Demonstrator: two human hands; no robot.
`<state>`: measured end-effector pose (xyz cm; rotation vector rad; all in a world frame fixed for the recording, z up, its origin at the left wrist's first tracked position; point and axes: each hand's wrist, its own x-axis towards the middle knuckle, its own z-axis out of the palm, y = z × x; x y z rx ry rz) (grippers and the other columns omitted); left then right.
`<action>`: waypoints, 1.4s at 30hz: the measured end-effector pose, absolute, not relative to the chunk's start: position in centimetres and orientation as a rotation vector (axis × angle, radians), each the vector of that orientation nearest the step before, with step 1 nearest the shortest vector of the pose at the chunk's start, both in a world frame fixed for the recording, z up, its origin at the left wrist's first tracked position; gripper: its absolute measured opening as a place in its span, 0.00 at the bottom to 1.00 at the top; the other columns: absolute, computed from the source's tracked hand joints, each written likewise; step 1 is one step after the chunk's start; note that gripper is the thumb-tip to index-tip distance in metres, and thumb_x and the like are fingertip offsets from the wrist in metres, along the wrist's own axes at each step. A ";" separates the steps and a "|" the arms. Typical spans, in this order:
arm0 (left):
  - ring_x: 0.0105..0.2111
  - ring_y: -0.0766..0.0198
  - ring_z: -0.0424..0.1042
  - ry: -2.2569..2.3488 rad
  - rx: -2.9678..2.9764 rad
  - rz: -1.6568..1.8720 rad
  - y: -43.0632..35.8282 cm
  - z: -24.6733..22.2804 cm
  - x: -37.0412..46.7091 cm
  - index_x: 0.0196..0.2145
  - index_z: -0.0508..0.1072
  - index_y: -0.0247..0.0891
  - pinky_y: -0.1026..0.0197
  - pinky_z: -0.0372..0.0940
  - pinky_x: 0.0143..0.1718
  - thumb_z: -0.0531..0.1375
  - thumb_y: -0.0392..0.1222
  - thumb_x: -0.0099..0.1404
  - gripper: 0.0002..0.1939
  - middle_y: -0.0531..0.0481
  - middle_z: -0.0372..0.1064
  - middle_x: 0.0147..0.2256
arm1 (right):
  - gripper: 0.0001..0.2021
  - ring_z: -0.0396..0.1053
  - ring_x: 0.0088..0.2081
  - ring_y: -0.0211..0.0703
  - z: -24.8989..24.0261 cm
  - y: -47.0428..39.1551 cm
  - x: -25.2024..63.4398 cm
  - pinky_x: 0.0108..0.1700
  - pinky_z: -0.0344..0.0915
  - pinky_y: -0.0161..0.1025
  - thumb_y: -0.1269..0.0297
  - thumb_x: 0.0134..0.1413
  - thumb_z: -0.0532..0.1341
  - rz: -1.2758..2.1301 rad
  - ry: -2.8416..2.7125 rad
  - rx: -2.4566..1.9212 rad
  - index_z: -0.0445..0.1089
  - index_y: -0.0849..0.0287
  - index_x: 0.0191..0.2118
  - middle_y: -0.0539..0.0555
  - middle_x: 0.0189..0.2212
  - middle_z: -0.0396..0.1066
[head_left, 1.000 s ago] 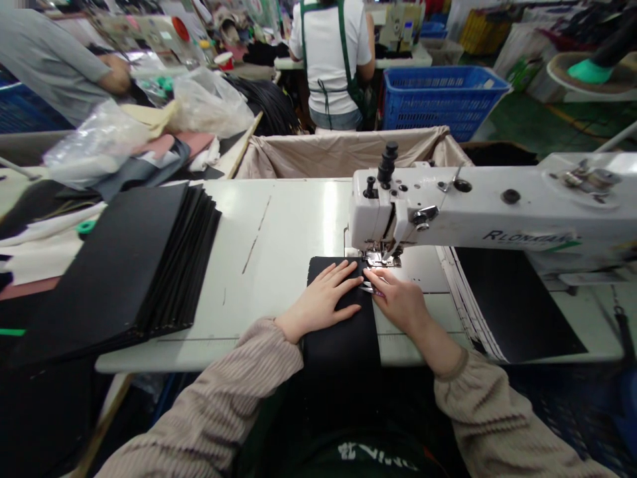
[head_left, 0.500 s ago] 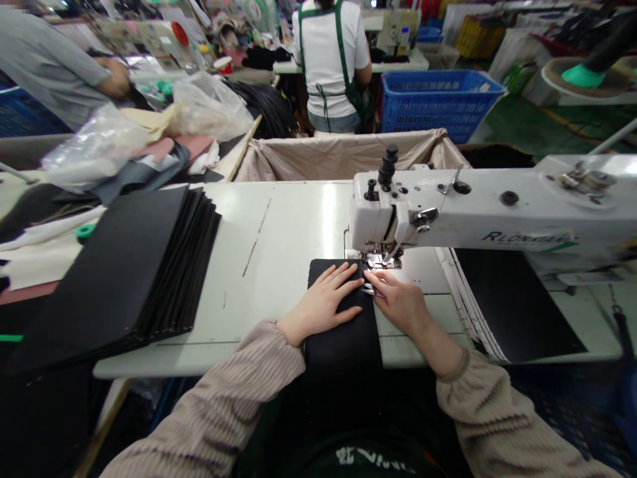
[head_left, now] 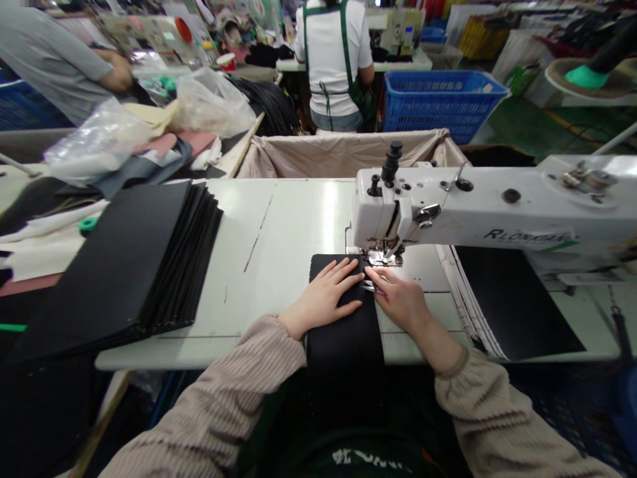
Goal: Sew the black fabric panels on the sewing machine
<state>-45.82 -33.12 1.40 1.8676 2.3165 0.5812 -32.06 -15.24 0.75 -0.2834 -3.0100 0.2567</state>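
Note:
A black panel (head_left: 343, 345), leather-like, lies lengthwise on the sewing table and hangs over its front edge. Its far right corner reaches the presser foot (head_left: 382, 257) of a white sewing machine (head_left: 478, 206). My left hand (head_left: 326, 295) rests flat on the panel with its fingers spread. At the panel's right edge, my right hand (head_left: 401, 299) is closed around small thread snips (head_left: 371, 287); their metal blades point left over the panel. Thumb and fingertips of that hand touch the edge just before the foot. The handle of the snips is mostly hidden in the palm.
To the left stands a tall stack of black panels (head_left: 114, 259). More black panels (head_left: 517, 299) lie under the machine arm at right. Behind the table are a cloth-lined bin (head_left: 348, 153) and a blue crate (head_left: 442, 99). Two other people work farther back.
The view has shifted slightly. Both hands and the black panel keep nearly the same places by the presser foot, and the snips stay in my right hand.

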 end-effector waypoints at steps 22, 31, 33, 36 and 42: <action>0.64 0.53 0.57 2.316 1.919 0.616 -33.4 1.6 -46.1 0.59 0.68 0.47 0.45 0.49 0.67 0.57 0.46 0.69 0.21 0.46 0.58 0.63 | 0.24 0.72 0.47 0.45 0.8 -15.2 -32.0 0.42 0.69 0.39 0.62 0.64 0.53 0.307 -3.006 -0.287 0.61 0.47 0.65 0.51 0.60 0.66; 0.63 0.53 0.57 2.319 1.931 0.610 -33.4 1.5 -46.1 0.60 0.67 0.48 0.44 0.49 0.67 0.56 0.45 0.70 0.21 0.47 0.58 0.63 | 0.23 0.72 0.47 0.44 0.7 -15.1 -31.9 0.44 0.69 0.38 0.62 0.65 0.52 0.332 -2.993 -0.287 0.61 0.48 0.64 0.52 0.60 0.66; 0.63 0.53 0.57 2.318 1.932 0.605 -33.4 1.5 -46.1 0.59 0.67 0.47 0.44 0.49 0.67 0.56 0.45 0.70 0.21 0.46 0.58 0.63 | 0.23 0.72 0.47 0.44 0.6 -15.1 -32.0 0.44 0.69 0.38 0.62 0.65 0.53 0.332 -2.986 -0.290 0.61 0.48 0.64 0.52 0.60 0.66; 0.63 0.53 0.57 2.319 1.932 0.607 -33.4 1.5 -46.1 0.59 0.67 0.47 0.44 0.49 0.67 0.55 0.44 0.70 0.20 0.46 0.59 0.63 | 0.23 0.72 0.47 0.44 0.5 -15.1 -32.0 0.43 0.68 0.38 0.62 0.65 0.53 0.338 -2.982 -0.291 0.61 0.48 0.64 0.51 0.59 0.66; 0.63 0.55 0.58 2.324 1.934 0.607 -33.4 1.5 -46.1 0.58 0.68 0.48 0.44 0.48 0.67 0.54 0.44 0.71 0.19 0.47 0.60 0.62 | 0.23 0.72 0.47 0.44 0.8 -15.1 -32.0 0.45 0.69 0.38 0.62 0.64 0.53 0.345 -2.991 -0.282 0.62 0.48 0.64 0.52 0.59 0.66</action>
